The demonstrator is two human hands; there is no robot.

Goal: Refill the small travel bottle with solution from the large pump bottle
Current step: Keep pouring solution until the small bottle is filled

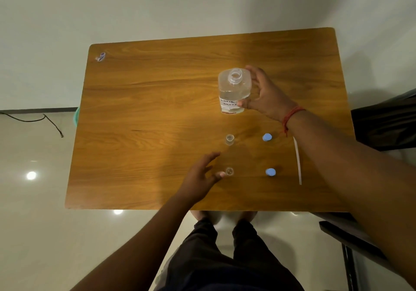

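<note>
Clear plastic, part-full and likely heavy, the uncapped large bottle (234, 90) upper-centre is wrapped mid-body by right hand (263, 95) fingers while left hand (200, 178) fingers spread beside a tiny, tippable travel bottle (229, 171).

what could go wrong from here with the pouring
The big bottle is open with a wide mouth, while the two small bottles have tiny openings, so solution may spill on the table. The left hand only nears the closer one, which could tip if nudged.
</note>
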